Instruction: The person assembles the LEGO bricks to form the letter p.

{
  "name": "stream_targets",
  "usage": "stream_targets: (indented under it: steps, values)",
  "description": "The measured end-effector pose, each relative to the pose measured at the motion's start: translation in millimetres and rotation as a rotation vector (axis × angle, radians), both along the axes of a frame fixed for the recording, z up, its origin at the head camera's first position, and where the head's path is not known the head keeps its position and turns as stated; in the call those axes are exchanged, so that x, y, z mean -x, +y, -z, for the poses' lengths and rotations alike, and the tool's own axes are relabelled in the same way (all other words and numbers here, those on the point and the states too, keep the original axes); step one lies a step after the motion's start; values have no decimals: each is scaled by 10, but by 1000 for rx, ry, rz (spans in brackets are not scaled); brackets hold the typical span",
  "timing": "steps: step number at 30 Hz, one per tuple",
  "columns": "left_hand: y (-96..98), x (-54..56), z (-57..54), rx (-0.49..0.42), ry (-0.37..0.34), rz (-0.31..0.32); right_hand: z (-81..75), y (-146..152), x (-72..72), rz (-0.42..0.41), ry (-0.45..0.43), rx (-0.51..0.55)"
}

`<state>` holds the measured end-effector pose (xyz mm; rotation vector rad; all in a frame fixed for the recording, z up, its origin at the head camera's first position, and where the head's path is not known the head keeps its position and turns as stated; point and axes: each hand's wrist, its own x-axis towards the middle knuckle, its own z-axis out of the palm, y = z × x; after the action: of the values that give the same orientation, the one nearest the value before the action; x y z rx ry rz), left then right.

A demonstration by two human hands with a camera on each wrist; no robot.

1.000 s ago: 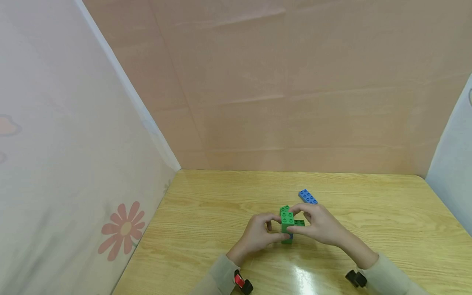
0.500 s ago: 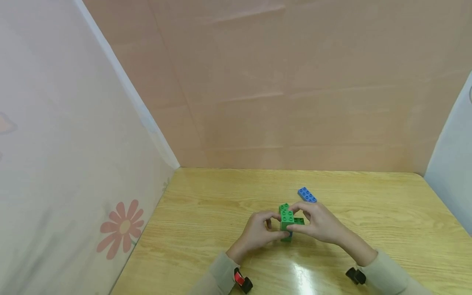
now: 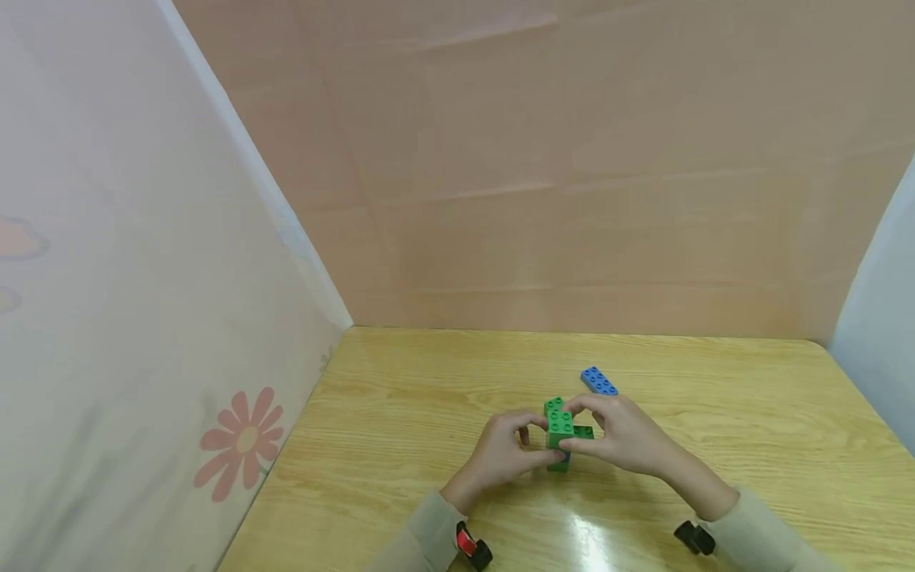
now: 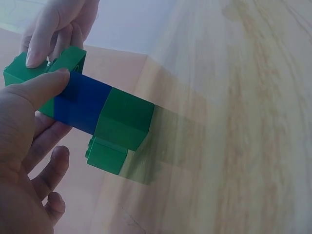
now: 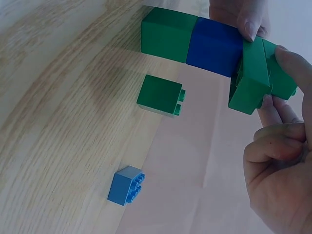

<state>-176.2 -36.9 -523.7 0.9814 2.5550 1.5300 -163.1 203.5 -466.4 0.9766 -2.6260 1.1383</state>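
Note:
A stack of toy building blocks stands on the table: a green block (image 4: 124, 117) at the bottom, a blue block (image 5: 214, 46) above it, and green blocks on top. One upper green block (image 5: 248, 78) juts out from the stack. My left hand (image 3: 500, 453) pinches the stack near the blue block, thumb on the near side. My right hand (image 3: 629, 437) pinches the topmost green block (image 3: 561, 421) between thumb and fingers. In the right wrist view, a separate green block (image 5: 161, 95) rests on the table beside the stack.
A blue studded block (image 3: 599, 380) lies on the wooden table (image 3: 429, 365) beyond my right hand. A tan wall (image 3: 557, 199) rises at the table's back edge, and a pale sheet with a printed flower (image 3: 246, 439) borders the left side.

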Motion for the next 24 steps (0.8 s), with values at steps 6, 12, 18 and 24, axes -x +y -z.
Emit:
stream_targets:
  steps: [6, 12, 18, 24]
  values:
    - [-7, -1, -11, 9, -2, -12, 22, 11, 10, -16, -28, 14]
    - [-11, -17, -32, 2, -8, 1, 47, 110, 29, -23, -82, 56]
    - [-26, -28, -46, 2, -33, -4, 41, 237, 130, -35, -131, 142]
    - [-23, -21, -36, 0, -52, -2, 29, 335, 247, -38, -264, 224]
